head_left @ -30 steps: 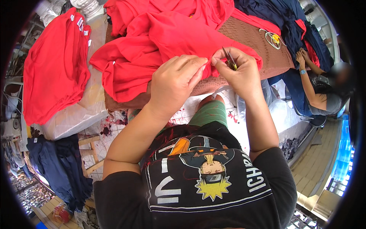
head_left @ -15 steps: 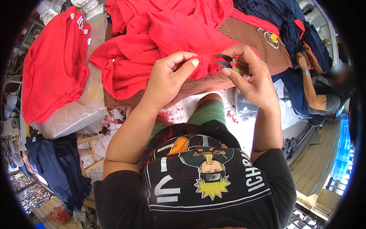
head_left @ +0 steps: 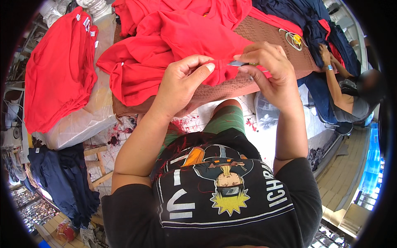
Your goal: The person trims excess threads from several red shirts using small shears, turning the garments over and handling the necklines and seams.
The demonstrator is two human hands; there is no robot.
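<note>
Well, left hand (head_left: pixel 185 79): I'm pinching the red garment (head_left: pixel 182 35).
Right hand (head_left: pixel 273 76): holding small snips (head_left: pixel 237 63).
Blades (head_left: pixel 235 63): any slip could nick cloth between my hands.

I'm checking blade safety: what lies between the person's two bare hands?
In the head view, bunched red cloth and a pointed grey metal blade lie between left hand and right hand.
</note>
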